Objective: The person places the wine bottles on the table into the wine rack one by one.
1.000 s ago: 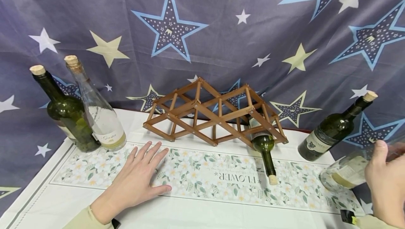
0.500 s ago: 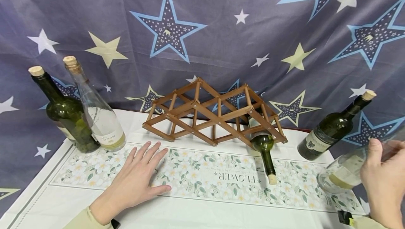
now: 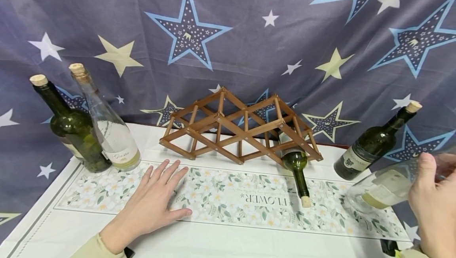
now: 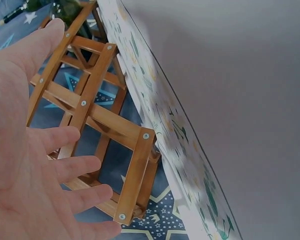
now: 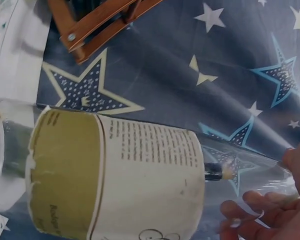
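Observation:
My right hand [image 3: 436,198] grips a clear glass wine bottle [image 3: 390,186] by its neck at the right end of the table. The bottle is tilted, its base toward the floral runner [image 3: 228,206] and its neck toward the hand. In the right wrist view, its cream and olive label [image 5: 150,170] faces the camera, and fingers curl at the neck. My left hand [image 3: 153,198] is spread with straight fingers over the runner's left half, holding nothing. Behind it stands a brown wooden lattice wine rack [image 3: 246,134]. A corked green wine bottle [image 3: 295,161] lies in its right part, neck forward.
A corked green bottle [image 3: 71,127] and a corked clear bottle [image 3: 121,151] stand together at the left end. Another corked green bottle [image 3: 370,145] stands upright at the right, just behind the held one. A star-patterned curtain [image 3: 231,32] hangs behind the table.
The base of the clear bottle has shifted left over the runner, and the bottle leans more. The right hand stays near the right edge. My left hand and the rack have not moved.

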{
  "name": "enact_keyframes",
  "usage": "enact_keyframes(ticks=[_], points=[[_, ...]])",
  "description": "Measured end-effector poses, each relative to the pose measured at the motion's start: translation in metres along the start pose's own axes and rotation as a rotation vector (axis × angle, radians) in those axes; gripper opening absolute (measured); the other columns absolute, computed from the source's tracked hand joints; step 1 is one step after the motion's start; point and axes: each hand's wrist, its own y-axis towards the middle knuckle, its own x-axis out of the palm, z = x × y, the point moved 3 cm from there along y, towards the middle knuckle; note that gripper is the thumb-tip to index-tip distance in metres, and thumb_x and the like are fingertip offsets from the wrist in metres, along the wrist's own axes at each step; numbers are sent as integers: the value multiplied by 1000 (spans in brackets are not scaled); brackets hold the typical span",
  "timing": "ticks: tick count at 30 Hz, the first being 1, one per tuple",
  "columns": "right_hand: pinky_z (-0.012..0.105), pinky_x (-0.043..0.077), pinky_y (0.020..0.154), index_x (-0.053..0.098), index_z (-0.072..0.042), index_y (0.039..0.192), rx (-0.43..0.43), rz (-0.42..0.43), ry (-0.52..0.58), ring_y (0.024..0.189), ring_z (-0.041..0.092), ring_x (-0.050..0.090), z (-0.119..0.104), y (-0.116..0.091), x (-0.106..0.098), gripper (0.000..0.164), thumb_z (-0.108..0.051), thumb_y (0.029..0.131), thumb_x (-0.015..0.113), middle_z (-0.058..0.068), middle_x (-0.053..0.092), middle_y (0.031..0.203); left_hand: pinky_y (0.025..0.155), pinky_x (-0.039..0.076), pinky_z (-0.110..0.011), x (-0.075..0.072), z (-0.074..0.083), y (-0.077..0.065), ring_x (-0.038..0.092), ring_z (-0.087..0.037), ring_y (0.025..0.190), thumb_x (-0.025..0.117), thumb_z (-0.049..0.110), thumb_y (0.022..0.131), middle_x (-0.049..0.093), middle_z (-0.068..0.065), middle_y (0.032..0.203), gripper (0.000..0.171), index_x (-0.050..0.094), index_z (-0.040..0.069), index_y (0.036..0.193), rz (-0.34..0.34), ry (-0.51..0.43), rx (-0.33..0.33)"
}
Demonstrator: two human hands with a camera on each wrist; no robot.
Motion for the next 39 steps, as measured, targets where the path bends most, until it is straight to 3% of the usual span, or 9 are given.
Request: enact_keyframes(ticks=[5,9,12,14,18,21,22,31,39], points=[[17,23,67,59,3,106,-21,6,26,76,-10,30,-11,0,-4,34,-30,104,52,-29,30,88,112,11,-65,0,0,-1,18,-38,147,60,82,73,31,-10,159,105,39,20,155,6,-2,1],[17,23,67,55,12,110,-48,11,31,76,-11,29,-21,1,-8,38,-26,104,51,-29,30,88,112,11,-65,0,0,0,18,-37,147,61,82,73,31,-10,159,105,39,20,155,9,-2,2],[15,26,69,62,-9,92,-26,21,85,76,-13,33,-26,3,-9,22,-25,104,52,-32,35,86,112,11,-65,0,0,-1,18,-37,147,61,82,73,31,-10,159,105,39,20,155,12,-1,3],[11,27,69,57,-29,89,-34,36,121,76,-14,35,-29,4,-9,16,-24,104,52,-35,38,86,112,11,-65,0,1,-1,18,-37,147,61,82,73,32,-10,159,105,40,19,154,16,-1,5],[8,29,66,53,-36,91,-62,53,168,74,-15,39,-35,7,-10,20,-20,103,53,-38,44,85,112,11,-65,0,1,-1,19,-38,147,61,82,73,32,-10,159,105,40,19,154,24,5,8],[9,30,68,55,-36,92,-25,46,196,73,-14,41,-38,6,-11,20,-19,104,52,-37,48,86,112,12,-64,0,2,-1,19,-38,147,61,82,73,32,-10,159,105,40,19,154,27,10,10],[9,31,68,50,-41,98,-6,40,216,73,-13,42,-38,6,-11,23,-19,105,51,-36,50,85,112,11,-64,0,2,-1,19,-38,147,61,82,73,32,-10,159,105,40,19,154,28,10,10],[12,37,73,64,-28,109,57,34,281,76,-13,52,-48,3,-12,18,-18,105,49,-32,59,89,113,12,-64,-2,3,-1,20,-39,146,62,81,73,32,-11,159,104,40,18,153,29,2,13],[13,43,74,64,-12,120,64,26,321,77,-9,60,-59,-2,-10,23,-21,105,49,-22,63,94,113,12,-63,-5,5,1,20,-38,146,63,80,73,33,-12,158,104,41,17,153,39,-4,22]])
